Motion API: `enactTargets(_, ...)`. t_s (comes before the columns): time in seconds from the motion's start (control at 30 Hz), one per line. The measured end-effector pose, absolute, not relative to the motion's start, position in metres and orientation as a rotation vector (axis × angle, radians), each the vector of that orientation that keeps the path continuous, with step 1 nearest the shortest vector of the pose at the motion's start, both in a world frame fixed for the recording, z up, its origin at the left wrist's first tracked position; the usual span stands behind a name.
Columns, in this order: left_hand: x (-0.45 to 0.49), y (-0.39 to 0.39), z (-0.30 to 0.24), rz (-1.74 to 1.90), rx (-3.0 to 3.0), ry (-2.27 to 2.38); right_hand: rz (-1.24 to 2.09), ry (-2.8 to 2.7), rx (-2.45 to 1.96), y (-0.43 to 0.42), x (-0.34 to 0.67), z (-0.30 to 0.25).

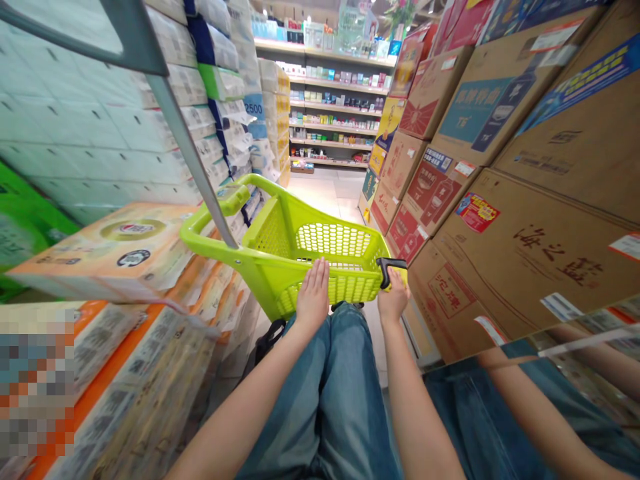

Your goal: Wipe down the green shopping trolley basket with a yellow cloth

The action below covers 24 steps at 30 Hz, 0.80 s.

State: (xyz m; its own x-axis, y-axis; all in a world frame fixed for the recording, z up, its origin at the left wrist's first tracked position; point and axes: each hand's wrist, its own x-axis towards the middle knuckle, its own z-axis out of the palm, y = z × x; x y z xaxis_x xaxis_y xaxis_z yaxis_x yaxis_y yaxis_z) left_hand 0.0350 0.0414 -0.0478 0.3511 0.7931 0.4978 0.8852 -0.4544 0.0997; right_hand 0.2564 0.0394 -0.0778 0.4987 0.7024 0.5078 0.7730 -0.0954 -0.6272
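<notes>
A lime-green shopping basket with perforated walls stands just in front of my knees, and no goods show inside it. My left hand lies against its near side, fingers stretched out flat with their tips at the rim. My right hand is closed around the basket's right end, beside a black handle fitting; part of its grip is hidden. From the basket's left end a grey pull handle slants up to the upper left.
Wrapped paper packs are stacked on the left, with an orange-and-white pack nearer me. Cardboard cartons rise close on the right. A tiled aisle leads to product shelves. My jeans-clad legs are below.
</notes>
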Motion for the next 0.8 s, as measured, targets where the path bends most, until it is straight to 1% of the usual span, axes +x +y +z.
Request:
enactTargets(0.17, 0.035, 0.042, -0.048, -0.701, -2.416, -1.534, -0.055, -1.578, -1.658, 0.046, 0.166, -0.060)
enactTargets(0.27, 0.034, 0.042, -0.048, -0.685, -2.417, -1.541, -0.011, -1.720, -1.573, 0.045, 0.141, -0.050)
enactTargets(0.37, 0.034, 0.042, -0.047, -0.688, -2.422, -1.529, -0.038, -1.838, -1.508, 0.040, 0.160, -0.050)
enactTargets(0.47, 0.034, 0.041, -0.047, -0.701, -2.433, -1.520, -0.093, -1.846, -1.515, 0.032, 0.206, -0.062)
enactTargets(0.67, 0.034, 0.040, -0.046, -0.716, -2.444, -1.517, -0.087, -1.443, -1.700, 0.027, 0.284, -0.083)
enactTargets(0.8, 0.036, 0.040, -0.045, -0.705, -2.424, -1.531, -0.094, -1.311, -1.775, 0.035, 0.265, -0.078)
